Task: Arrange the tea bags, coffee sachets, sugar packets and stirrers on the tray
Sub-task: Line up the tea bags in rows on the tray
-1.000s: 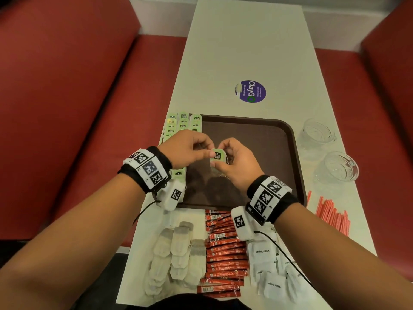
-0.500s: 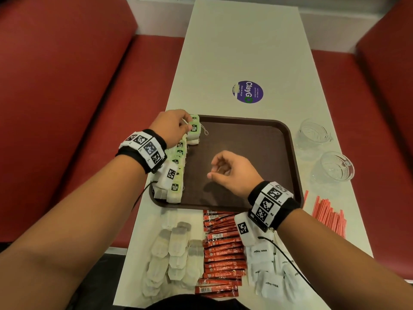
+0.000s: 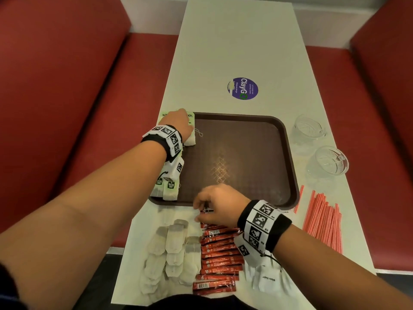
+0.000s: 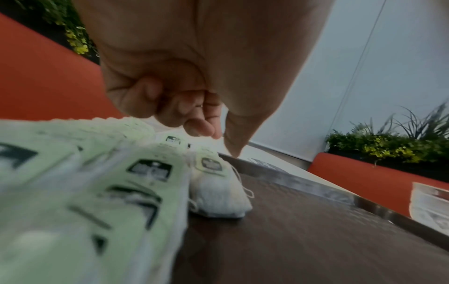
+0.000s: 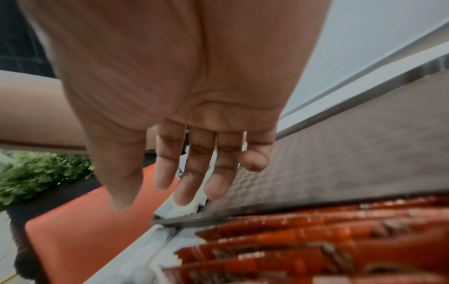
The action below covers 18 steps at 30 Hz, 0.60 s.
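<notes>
Green-tagged tea bags (image 3: 170, 185) lined the brown tray's (image 3: 290, 166) left edge.
The left hand (image 3: 178, 121), fingers curled, rested on them; the right hand (image 3: 220, 203), fingers extended, hovered over red coffee sachets (image 3: 220, 253) on the worktop (image 3: 234, 52).

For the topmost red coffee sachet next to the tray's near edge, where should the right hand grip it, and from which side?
Probably by its left end, from above: the coffee sachet lies flat and thin, long axis crosswise, and the right hand hovers open there. A thumb-and-finger pinch on that narrow end should lift it clear of the neighbouring sachets.
</notes>
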### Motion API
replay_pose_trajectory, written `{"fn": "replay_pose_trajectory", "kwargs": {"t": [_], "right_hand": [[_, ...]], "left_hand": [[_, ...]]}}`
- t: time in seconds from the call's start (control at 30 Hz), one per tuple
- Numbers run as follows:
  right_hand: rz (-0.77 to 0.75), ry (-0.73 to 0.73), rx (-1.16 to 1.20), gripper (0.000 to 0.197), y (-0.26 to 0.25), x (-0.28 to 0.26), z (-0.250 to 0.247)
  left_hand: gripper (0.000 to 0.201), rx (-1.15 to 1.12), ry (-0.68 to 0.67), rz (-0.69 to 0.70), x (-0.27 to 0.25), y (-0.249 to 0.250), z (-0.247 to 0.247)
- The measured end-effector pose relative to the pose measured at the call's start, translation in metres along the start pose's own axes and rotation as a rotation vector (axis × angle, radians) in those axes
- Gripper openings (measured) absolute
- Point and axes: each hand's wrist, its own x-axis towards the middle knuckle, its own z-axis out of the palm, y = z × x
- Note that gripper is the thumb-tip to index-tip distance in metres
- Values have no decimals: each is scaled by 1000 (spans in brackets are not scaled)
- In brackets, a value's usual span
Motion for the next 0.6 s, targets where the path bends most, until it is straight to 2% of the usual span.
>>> {"fn": "replay_pose_trajectory", "kwargs": {"t": [0.13, 0.23, 0.37, 0.5, 0.6], "right_hand": [[-13, -91, -75, 32, -6, -4, 9], [-12, -122, -103, 32, -11, -8, 14], [-16, -143, -112, 32, -15, -14, 20], [-57, -179, -187, 31, -25, -20, 29], [-89, -206, -299, 30, -35, -21, 36]], "left_hand": [[56, 124, -71, 17, 1, 10, 11], [49, 136, -85, -11, -1, 10, 12], [47, 100, -77, 20, -13, 9, 4], [29, -74, 11, 122, -52, 6, -14], [16, -179, -9, 245, -95, -4, -21]]}}
